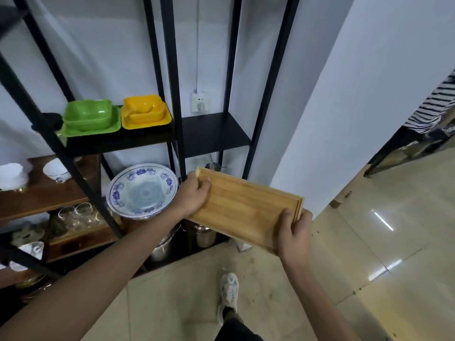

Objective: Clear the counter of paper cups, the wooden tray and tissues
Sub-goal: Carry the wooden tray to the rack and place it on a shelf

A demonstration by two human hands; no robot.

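The wooden tray is a shallow, light-coloured rectangle of bamboo-like strips with a low raised rim all round, and it carries nothing. It is held in the air, tilted, in front of a black metal shelf rack and above the tiled floor, its far corner reaching toward the rack's middle uprights. The left hand holds the tray's far short end, its grip curled round that edge with the fingertips lying on the inner face. The right hand holds the near short end, thumb pressed on the rim and the other fingers wrapped beneath.

Just left of the tray, a wide blue-and-white patterned bowl sits on a lower shelf, showing nothing inside. Beneath the tray stand steel pots at the rack's base; their contents cannot be made out. One shelf up, a green bowl rests on a matching green plate, and beside it, touching, a yellow bowl rests on a yellow plate. On the brown wooden shelves further left are a white cup and a cluster of clear glasses. A wall socket sits behind the rack. A sneaker stands on the floor below the tray.
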